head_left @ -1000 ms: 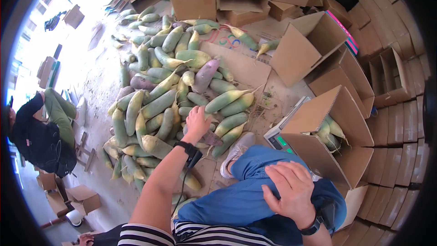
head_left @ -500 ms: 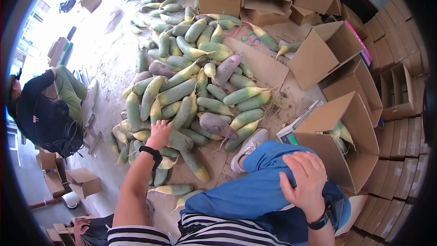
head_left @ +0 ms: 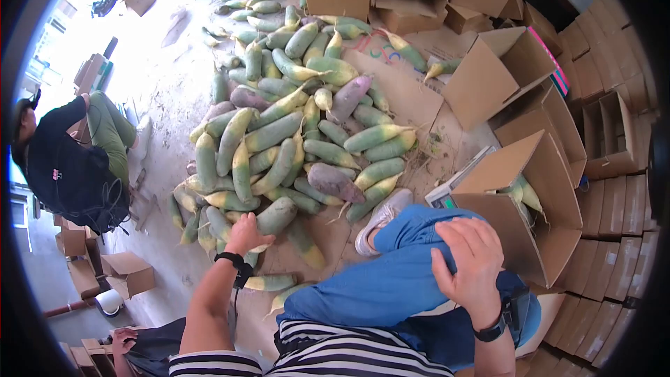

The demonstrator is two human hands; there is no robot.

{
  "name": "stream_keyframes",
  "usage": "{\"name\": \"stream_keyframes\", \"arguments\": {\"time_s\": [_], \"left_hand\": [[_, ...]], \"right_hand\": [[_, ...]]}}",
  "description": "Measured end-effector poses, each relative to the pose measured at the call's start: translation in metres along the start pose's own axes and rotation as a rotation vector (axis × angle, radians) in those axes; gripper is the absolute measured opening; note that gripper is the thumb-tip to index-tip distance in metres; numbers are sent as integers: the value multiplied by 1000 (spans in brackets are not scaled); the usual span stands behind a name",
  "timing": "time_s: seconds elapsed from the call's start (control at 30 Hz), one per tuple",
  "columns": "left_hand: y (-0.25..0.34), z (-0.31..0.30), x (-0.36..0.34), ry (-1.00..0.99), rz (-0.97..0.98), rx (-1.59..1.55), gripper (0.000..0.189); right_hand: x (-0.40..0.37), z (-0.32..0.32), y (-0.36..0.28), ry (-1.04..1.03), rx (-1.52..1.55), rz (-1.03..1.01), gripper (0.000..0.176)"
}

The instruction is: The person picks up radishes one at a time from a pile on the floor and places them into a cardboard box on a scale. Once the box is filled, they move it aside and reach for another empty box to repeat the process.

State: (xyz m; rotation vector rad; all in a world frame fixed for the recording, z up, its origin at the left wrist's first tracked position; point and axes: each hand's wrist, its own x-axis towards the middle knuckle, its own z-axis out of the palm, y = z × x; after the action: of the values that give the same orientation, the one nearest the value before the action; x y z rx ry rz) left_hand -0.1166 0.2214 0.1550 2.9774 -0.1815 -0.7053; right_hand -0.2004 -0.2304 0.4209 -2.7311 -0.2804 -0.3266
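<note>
A big heap of green radishes [head_left: 276, 129], pale yellow at their tips, spreads over the floor ahead of me, with a few purplish ones [head_left: 335, 183] among them. At the heap's near edge my left hand [head_left: 248, 234] is round the left end of a thick green radish [head_left: 278, 216], thumb below and fingers partly hidden. Another green radish [head_left: 306, 246] lies just right of it. My right hand [head_left: 469, 258] rests on my blue-trousered knee [head_left: 391, 265], its fingers stretched out and holding nothing.
An open carton [head_left: 502, 188] at my right contains radishes, with a flat device [head_left: 443, 199] beside it. More open cartons [head_left: 481, 84] stand behind, and stacked boxes [head_left: 614, 272] line the right wall. A person in black [head_left: 77, 160] sits at the left; another person's hand [head_left: 124, 340] shows lower left.
My left hand has moved down and slightly right, from the heap to the thick green radish, which now lies at a different angle. My right hand stays on the knee.
</note>
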Motion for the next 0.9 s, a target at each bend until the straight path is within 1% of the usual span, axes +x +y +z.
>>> {"name": "stream_keyframes", "arguments": {"time_s": [0.07, 0.1, 0.13, 0.23, 0.3, 0.33, 0.4, 0.43, 0.5, 0.53, 0.6, 0.63, 0.7, 0.73, 0.77, 0.83, 0.9], "left_hand": [[1, -2, -1, -103, -71, -118, 83], [0, 3, 0, -102, -69, -116, 83], [-1, 8, 1, -148, -169, -324, 84], [2, 15, -1, -242, -312, -745, 82], [11, 13, 2, -188, -208, -910, 76], [21, 3, 5, -188, -214, -913, 76], [36, -16, 12, -114, -107, -807, 69], [23, -4, 23, -114, -108, -810, 69], [-10, 31, 54, 290, 80, -426, 55], [-3, 19, 59, 285, 83, -428, 55], [4, -11, 76, 373, -53, -347, 42], [5, -11, 86, 374, -57, -348, 42], [12, -1, 112, 380, 32, -337, 34], [18, 7, 125, 346, 29, -315, 37], [25, 15, 138, 263, -25, -265, 47], [51, 9, 150, 89, -204, -155, 59], [60, 11, 164, -6, -296, -117, 66]], "right_hand": [[1, 1, 0, 17, 1, -12, 33], [0, 1, 0, 10, 6, -13, 33], [1, 0, 0, 13, -12, -15, 34], [1, 1, 0, -4, -9, -10, 34], [3, 1, -1, -21, -7, -7, 34], [4, 1, -1, -27, -7, -4, 34], [7, 2, -3, -32, -5, -11, 34], [8, 2, -2, -33, -10, -11, 34], [10, 2, -3, -38, -10, -9, 34], [11, 3, -3, -42, -6, -9, 34], [12, 3, -4, -46, -5, 1, 34], [12, 3, -5, -50, -5, 6, 34], [14, 2, -6, -59, -8, 6, 34], [15, 2, -6, -64, -14, 12, 34], [16, 1, -5, -51, -29, 6, 34], [14, 1, -3, -58, -3, 12, 34], [12, 1, 2, -51, -6, 30, 33]]}}
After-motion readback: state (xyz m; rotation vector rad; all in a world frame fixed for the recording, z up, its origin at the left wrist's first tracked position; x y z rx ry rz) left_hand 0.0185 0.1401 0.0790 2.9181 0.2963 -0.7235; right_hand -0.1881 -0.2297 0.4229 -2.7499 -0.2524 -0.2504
